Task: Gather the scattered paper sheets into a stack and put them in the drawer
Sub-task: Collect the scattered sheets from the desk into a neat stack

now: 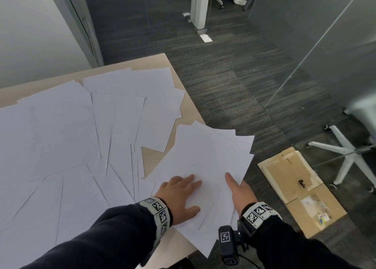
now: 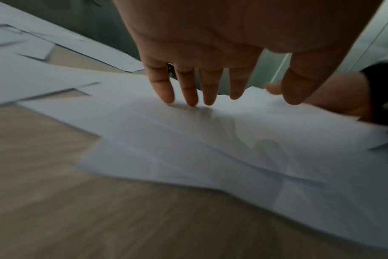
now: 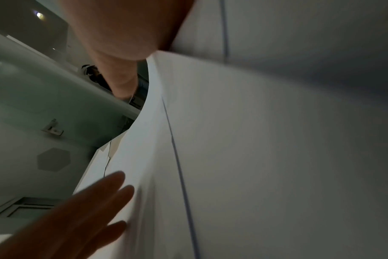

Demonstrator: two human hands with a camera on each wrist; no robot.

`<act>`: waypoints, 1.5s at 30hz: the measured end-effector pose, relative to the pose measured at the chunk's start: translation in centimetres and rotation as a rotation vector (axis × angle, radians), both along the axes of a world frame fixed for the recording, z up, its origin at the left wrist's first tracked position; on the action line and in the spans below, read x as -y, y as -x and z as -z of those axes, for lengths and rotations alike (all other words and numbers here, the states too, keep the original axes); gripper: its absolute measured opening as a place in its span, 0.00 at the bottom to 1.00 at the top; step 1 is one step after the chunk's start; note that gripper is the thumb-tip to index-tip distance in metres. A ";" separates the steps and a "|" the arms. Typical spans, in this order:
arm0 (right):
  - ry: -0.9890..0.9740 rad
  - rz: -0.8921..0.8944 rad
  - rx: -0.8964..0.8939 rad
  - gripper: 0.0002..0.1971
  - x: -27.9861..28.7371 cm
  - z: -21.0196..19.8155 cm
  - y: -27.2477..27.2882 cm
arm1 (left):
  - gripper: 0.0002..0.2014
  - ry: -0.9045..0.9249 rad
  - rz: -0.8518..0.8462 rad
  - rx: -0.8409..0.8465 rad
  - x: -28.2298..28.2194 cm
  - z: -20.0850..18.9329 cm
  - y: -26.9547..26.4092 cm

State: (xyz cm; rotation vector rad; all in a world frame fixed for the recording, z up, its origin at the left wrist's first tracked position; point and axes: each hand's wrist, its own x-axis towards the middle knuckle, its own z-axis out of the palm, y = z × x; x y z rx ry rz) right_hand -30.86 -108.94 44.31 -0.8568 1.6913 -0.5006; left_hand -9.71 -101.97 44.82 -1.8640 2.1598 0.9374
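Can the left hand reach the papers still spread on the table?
Probably yes. The left hand presses on the gathered stack, and the spread papers lie just beside it on the table, with nothing between.

The left hand [image 1: 179, 195] lies flat on a fanned stack of sheets [image 1: 205, 162] at the table [image 1: 156, 62] edge, the right hand [image 1: 241, 191] just beside it under that stack's overhang, loose sheets [image 1: 67, 136] spreading left and ahead, a cardboard box [image 1: 301, 191] on the floor to the right.
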 end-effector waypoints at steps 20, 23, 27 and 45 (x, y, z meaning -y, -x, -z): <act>0.048 0.058 0.036 0.11 0.6 -0.4 0.8 | 0.38 0.088 -0.185 0.104 -0.7 0.5 -1.8; 0.055 0.047 -0.001 0.13 0.6 -0.3 0.9 | 0.37 0.095 -0.306 -0.017 -0.4 0.5 -1.9; 0.036 -0.123 -0.143 0.15 0.2 -0.7 0.5 | 0.37 0.047 -0.443 -0.123 0.7 0.3 -1.5; -0.064 -0.112 -0.063 0.15 0.9 0.0 0.7 | 0.25 -0.047 -0.562 -0.296 0.2 -0.7 -2.4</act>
